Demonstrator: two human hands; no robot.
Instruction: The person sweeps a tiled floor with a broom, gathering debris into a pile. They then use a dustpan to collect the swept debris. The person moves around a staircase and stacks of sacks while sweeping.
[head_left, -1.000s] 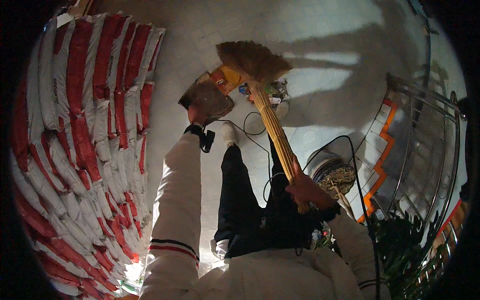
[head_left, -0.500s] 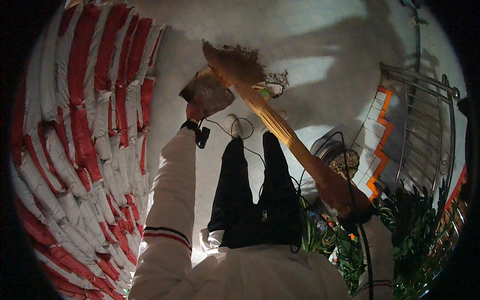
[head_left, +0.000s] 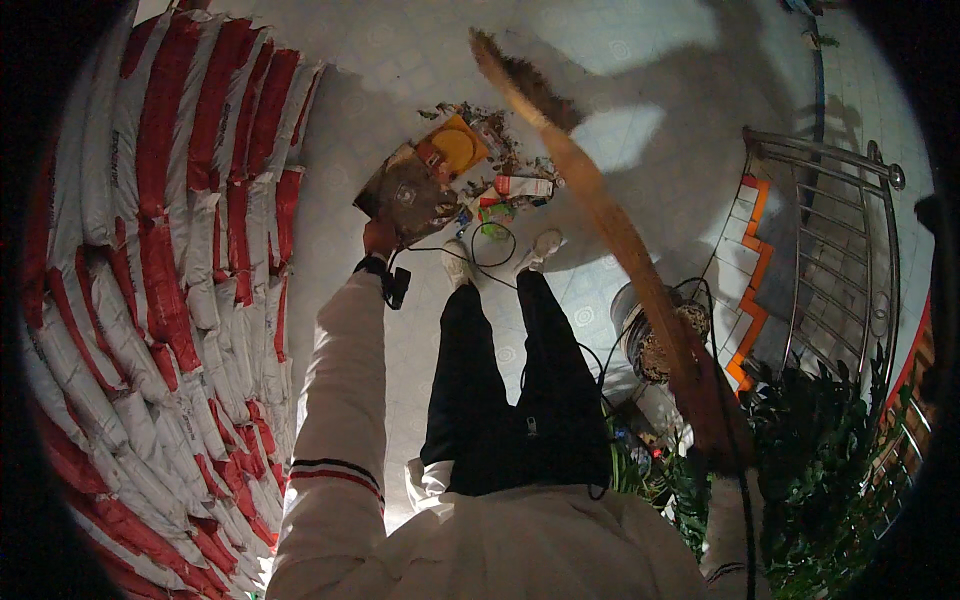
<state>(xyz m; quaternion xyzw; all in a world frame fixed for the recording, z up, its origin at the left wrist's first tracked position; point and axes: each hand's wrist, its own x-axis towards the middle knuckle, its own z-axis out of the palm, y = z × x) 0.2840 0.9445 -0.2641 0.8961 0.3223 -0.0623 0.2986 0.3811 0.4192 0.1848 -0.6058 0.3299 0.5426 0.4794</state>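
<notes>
My left hand (head_left: 380, 238) is closed on the near edge of a flat, square, brown-grey dustpan (head_left: 405, 200), which rests at floor level. A yellow-orange flat piece (head_left: 457, 146) lies at the pan's far edge, among litter. Beside the pan are a red-and-white carton (head_left: 523, 187) and a green wrapper (head_left: 494, 220). My right hand (head_left: 715, 420), blurred, grips the end of a long straw broom (head_left: 590, 185). The broom's dark bristle end (head_left: 540, 92) is beyond the litter, apart from the pan; whether it touches the floor I cannot tell.
Stacked red-and-white sacks (head_left: 165, 200) line the left side. At right stand a metal railing (head_left: 840, 235), orange-edged tiled steps (head_left: 752, 285) and leafy plants (head_left: 810, 430). A round pot (head_left: 650, 345) is near my right leg. A black cable (head_left: 480, 262) loops before my shoes.
The broom has swung away to the far right, its bristles leaving the litter. This uncovers the yellow-orange piece and more scraps. My left hand and the dustpan have barely moved.
</notes>
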